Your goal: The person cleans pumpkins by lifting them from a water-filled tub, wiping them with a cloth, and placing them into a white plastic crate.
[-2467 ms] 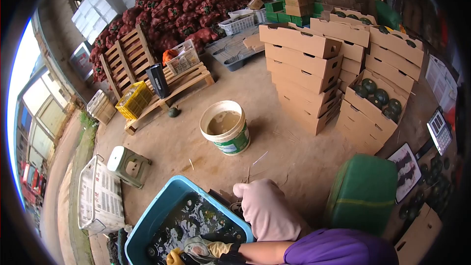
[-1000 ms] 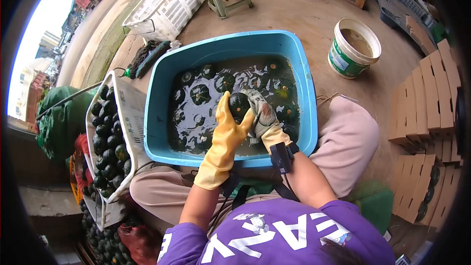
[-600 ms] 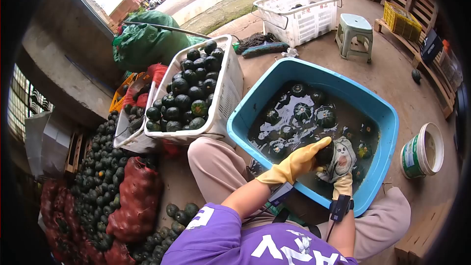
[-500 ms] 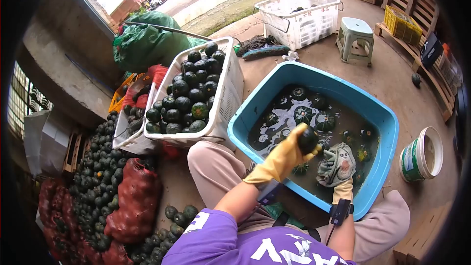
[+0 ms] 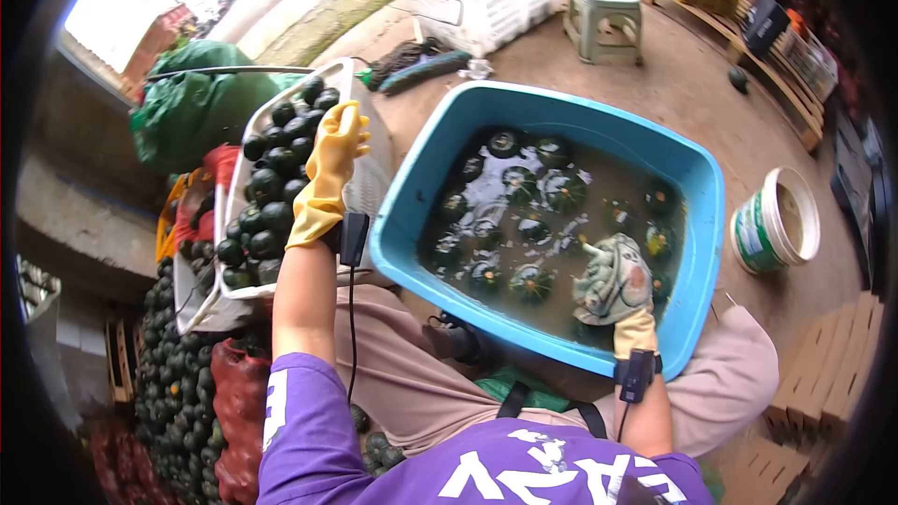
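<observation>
My left hand (image 5: 339, 136), in a yellow rubber glove, is over the right side of a white crate (image 5: 360, 84) of dark green squashes (image 5: 268, 185). Its visible fingers are curled; whatever they hold, if anything, is hidden behind the glove. Low over the blue basin (image 5: 552, 105) is my right hand (image 5: 634, 325), also in a yellow glove, its fingers covered by a bunched grey-green cloth (image 5: 613, 281) with a printed face. Round green squashes (image 5: 531, 282) sit in the murky water of the basin, several near the cloth.
On the right stands a white bucket (image 5: 800, 215) with a green label. A plastic stool (image 5: 603, 14) and another white crate (image 5: 486, 0) are beyond the basin. Heaped squashes (image 5: 173, 383) and a red net sack (image 5: 236, 421) lie at lower left.
My left hand has moved left from above the basin to the white crate; the squash it held is out of sight. My right hand stays in the basin with the cloth. The view has shifted.
</observation>
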Tool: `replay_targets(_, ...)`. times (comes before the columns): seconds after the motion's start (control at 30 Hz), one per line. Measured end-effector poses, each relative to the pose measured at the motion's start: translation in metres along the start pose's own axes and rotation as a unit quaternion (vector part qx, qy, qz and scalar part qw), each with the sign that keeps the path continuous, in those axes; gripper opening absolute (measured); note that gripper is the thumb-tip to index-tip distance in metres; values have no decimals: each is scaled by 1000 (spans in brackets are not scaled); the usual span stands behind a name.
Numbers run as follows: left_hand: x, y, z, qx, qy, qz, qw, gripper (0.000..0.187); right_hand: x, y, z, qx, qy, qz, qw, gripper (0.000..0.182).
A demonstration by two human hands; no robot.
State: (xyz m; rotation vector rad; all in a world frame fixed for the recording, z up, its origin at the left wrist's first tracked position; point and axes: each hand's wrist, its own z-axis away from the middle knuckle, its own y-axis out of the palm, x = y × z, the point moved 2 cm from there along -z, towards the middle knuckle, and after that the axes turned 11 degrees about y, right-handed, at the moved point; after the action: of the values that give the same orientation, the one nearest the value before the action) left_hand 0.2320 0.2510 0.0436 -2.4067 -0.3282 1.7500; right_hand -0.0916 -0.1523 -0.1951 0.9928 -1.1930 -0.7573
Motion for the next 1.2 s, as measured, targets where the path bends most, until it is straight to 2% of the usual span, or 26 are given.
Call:
replay_targets(0.03, 20, 41, 8, 112, 25, -142, 983, 37, 2, 10, 0, -10, 22, -65, 998, 84)
replay_targets(0.07, -6, 91, 42, 149, 113, -264, 946, 41, 7, 27, 4, -64, 49, -66, 995, 89)
replay_targets(0.1, -5, 132, 60, 225, 164, -303, 911, 47, 10, 26, 1, -103, 104, -102, 984, 87)
replay_targets(0.17, 58, 206, 68, 340, 347, -336, 807, 69, -5, -13, 0, -151, 37, 77, 985, 81)
replay_targets(0.2, 50, 235, 82, 387, 272, -417, 776, 84, -3, -15, -2, -166, 87, -8, 982, 76)
replay_targets(0.23, 44, 250, 89, 451, 231, -437, 743, 94, 1, -15, -2, -187, 73, 66, 977, 67)
replay_targets(0.27, 38, 263, 92, 503, 122, -451, 727, 99, 4, -12, -3, -169, 84, 68, 980, 67)
replay_targets(0.33, 93, 280, 96, 413, 70, -457, 785, 100, 12, 19, -9, -133, 116, -194, 965, 62)
replay_targets(0.37, 120, 278, 93, 420, 35, -405, 811, 90, 3, 20, -5, -123, 132, -329, 927, 59)
replay_targets(0.4, 128, 273, 93, 444, 17, -415, 794, 77, -4, -8, 0, -200, 78, 36, 976, 59)
replay_targets(0.5, 119, 248, 107, 501, -80, -335, 794, 80, 19, 72, -10, -272, 108, -282, 914, 57)
replay_targets(0.53, 85, 242, 118, 510, -79, -303, 801, 84, 15, 71, -12, -271, 115, -284, 913, 57)
replay_targets(0.6, 31, 236, 139, 520, -55, -231, 821, 90, 1, 73, -30, 30, 25, -177, 983, 53)
replay_targets(0.63, 20, 242, 160, 521, -35, -186, 832, 92, -2, 67, -39, 102, 41, -127, 986, 47)
replay_targets(0.67, 6, 255, 190, 552, -9, -143, 821, 95, -4, 62, -33, 104, 45, -129, 985, 47)
replay_targets(0.7, -11, 265, 218, 581, 20, -99, 808, 98, 5, 75, -25, -1, 6, 118, 993, 51)
replay_targets(0.73, -31, 267, 234, 581, 55, -105, 805, 100, 15, 90, -14, -106, -35, 359, 927, 57)
replay_targets(0.77, -53, 268, 246, 579, 90, -112, 803, 103, 23, 99, -8, -200, -77, 574, 790, 64)
replay_targets(0.83, -91, 254, 256, 519, 120, 6, 846, 107, 23, 104, -3, -219, -95, 602, 762, 67)
replay_targets(0.9, -111, 250, 245, 492, -42, 106, 863, 108, 16, 103, 0, -223, -99, 586, 773, 69)
replay_targets(0.97, -73, 269, 248, 348, 187, -62, 917, 104, 12, 100, 0, -223, -102, 573, 782, 71)
replay_targets(1.0, -54, 280, 247, 367, 242, -177, 880, 102, 10, 100, -2, -224, -106, 566, 786, 72)
replay_targets(1.03, -54, 297, 261, 367, 187, -441, 798, 104, 8, 100, -7, -221, -111, 558, 792, 74)
replay_targets(1.1, -69, 280, 258, 516, 234, -309, 764, 108, 17, 87, -16, -187, -137, 537, 811, 63)
replay_targets(1.17, -118, 257, 245, 572, 228, -133, 777, 102, 18, 62, -17, -139, -174, 477, 850, 43)
replay_targets(1.2, -120, 251, 251, 486, 149, -74, 858, 101, 15, 50, -12, -114, -185, 448, 867, 35)
